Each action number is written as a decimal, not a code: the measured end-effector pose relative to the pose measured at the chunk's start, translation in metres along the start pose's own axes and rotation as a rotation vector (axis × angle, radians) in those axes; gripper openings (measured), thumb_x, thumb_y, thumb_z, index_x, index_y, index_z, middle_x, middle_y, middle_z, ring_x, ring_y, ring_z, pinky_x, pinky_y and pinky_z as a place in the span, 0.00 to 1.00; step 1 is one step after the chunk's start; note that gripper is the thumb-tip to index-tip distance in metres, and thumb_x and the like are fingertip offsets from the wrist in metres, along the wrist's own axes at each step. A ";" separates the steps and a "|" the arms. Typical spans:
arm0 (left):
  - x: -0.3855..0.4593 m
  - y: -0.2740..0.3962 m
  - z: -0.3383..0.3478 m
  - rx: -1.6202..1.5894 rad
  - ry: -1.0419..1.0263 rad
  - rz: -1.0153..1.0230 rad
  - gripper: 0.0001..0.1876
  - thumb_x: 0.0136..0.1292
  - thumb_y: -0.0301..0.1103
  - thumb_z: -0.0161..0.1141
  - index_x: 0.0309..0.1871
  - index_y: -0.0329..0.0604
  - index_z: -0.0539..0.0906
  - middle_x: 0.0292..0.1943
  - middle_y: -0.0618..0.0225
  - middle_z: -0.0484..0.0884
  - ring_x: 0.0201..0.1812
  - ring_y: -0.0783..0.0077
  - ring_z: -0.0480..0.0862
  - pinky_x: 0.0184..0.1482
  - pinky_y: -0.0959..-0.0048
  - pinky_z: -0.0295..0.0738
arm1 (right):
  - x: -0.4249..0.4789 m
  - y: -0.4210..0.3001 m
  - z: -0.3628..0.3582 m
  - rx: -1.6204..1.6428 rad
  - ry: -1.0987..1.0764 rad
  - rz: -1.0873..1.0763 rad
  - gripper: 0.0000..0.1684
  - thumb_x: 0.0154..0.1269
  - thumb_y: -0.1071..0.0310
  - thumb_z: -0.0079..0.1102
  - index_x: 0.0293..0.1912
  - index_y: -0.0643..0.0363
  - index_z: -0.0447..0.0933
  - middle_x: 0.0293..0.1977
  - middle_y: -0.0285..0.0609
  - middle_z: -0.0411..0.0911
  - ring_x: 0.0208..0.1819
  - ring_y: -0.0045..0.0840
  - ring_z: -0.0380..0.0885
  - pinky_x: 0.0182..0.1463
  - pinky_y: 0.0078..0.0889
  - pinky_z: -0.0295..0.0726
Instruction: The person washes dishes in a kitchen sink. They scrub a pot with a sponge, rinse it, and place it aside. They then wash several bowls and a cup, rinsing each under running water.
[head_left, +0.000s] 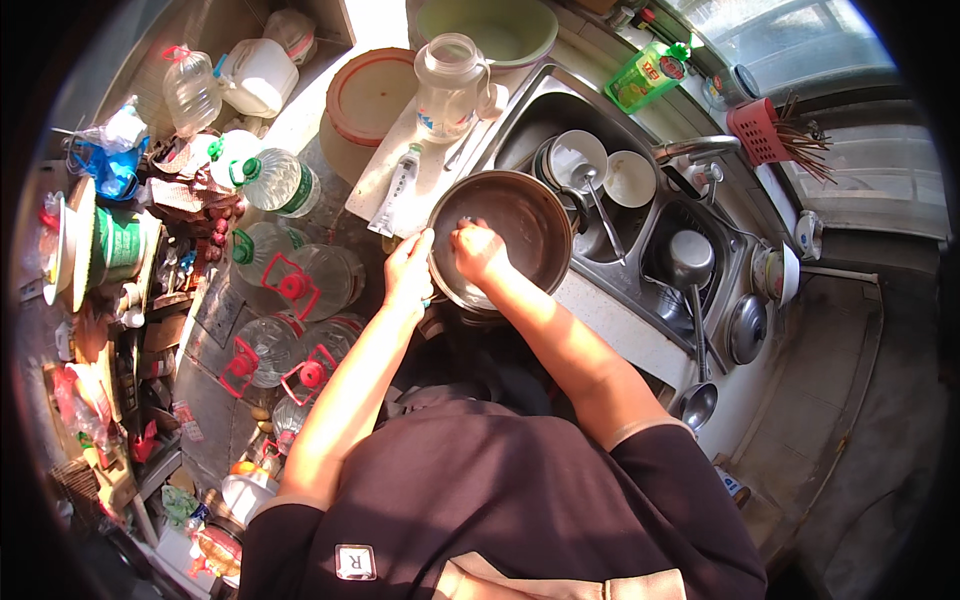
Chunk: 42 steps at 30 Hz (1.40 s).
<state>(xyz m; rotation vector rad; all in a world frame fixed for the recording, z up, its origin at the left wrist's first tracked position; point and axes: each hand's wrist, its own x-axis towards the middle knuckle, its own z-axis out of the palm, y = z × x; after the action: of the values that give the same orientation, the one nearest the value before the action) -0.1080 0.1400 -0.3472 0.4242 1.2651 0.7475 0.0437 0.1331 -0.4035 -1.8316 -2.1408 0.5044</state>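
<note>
A round metal pot with a dark handle is tilted in front of me, over the counter edge beside the sink. My left hand grips its near-left side, the thumb lying along the rim. Inside the pot, my right hand presses its curled fingers against the inner wall. A small greyish bit shows at those fingertips, too small to identify. Behind the pot, the steel sink holds stacked bowls, another white bowl and a metal spoon.
A squeezed tube and a clear plastic jug are on the counter at left. Green dish soap stands behind the sink, near the faucet. A ladle hangs over the right edge. Large water bottles crowd the floor at left.
</note>
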 end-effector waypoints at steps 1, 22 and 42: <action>-0.001 -0.002 -0.005 -0.061 -0.029 -0.009 0.13 0.70 0.40 0.61 0.52 0.45 0.80 0.16 0.87 0.61 0.11 0.90 0.56 0.12 0.84 0.51 | 0.008 0.010 -0.005 0.000 0.070 0.024 0.04 0.53 0.72 0.55 0.28 0.56 0.79 0.35 0.46 0.78 0.41 0.46 0.79 0.44 0.41 0.81; -0.015 -0.013 -0.002 -0.143 -0.049 0.007 0.15 0.71 0.35 0.60 0.56 0.40 0.76 0.17 0.85 0.63 0.11 0.90 0.58 0.11 0.84 0.51 | 0.026 0.031 -0.014 -0.003 0.160 0.196 0.14 0.53 0.68 0.61 0.43 0.57 0.80 0.37 0.55 0.77 0.42 0.47 0.80 0.46 0.46 0.80; -0.012 -0.012 0.000 -0.065 0.006 0.031 0.19 0.71 0.35 0.60 0.61 0.38 0.74 0.16 0.84 0.63 0.11 0.88 0.58 0.11 0.82 0.51 | -0.005 0.063 -0.039 -0.137 0.199 0.178 0.07 0.54 0.71 0.53 0.25 0.60 0.78 0.25 0.55 0.77 0.34 0.49 0.80 0.39 0.45 0.80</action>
<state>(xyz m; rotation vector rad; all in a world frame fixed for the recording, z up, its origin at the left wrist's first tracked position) -0.1056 0.1231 -0.3471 0.3903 1.2386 0.8145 0.1172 0.1401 -0.3960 -2.0629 -1.9351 0.2057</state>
